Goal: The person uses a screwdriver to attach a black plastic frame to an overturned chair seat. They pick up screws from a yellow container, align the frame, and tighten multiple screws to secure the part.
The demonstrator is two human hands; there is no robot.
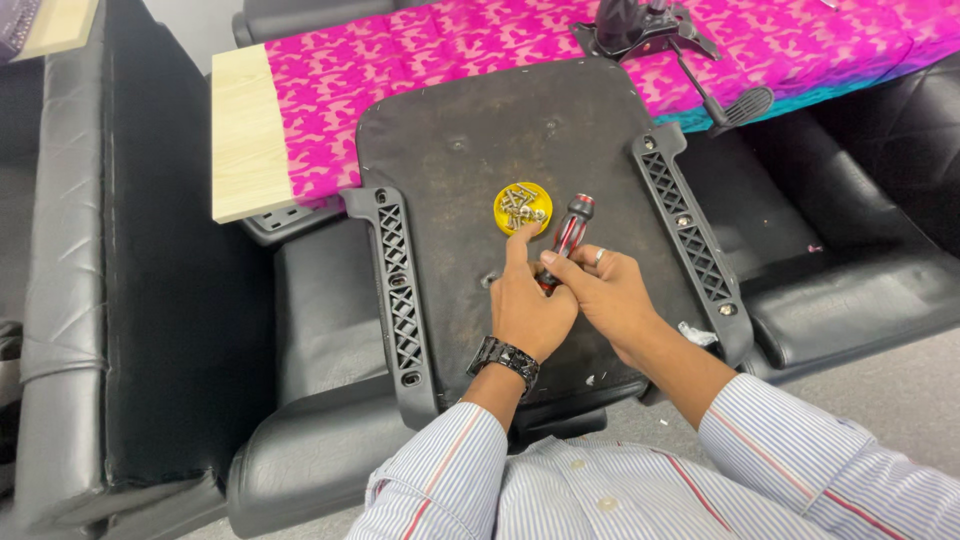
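My right hand [610, 295] is wrapped around the red-and-black screwdriver [566, 238], gripping low on the handle with the butt end pointing away from me. My left hand [527, 305] sits touching it, fingers curled, with the index finger stretched forward to the near edge of the yellow dish [522, 208] of screws. The two hands are pressed together over the middle of the seat base [470, 160], which lies upside down across black cushions. The driver tip is hidden under my fingers, so I can't tell whether it is seated in a screw, though it looks to be aimed at a spot just beside the small hole near my left thumb.

As I judge it, doing this well means keeping the shaft square to the panel, using the left fingers to steady the tip, and pressing down firmly before turning, so the bit does not slip.

Outward from there, a black armrest bracket [397, 290] runs down the left edge of the base and another down the right. Beyond lies the pink cloth [420, 60] on the tabletop, with the chair mechanism [650, 30] on it
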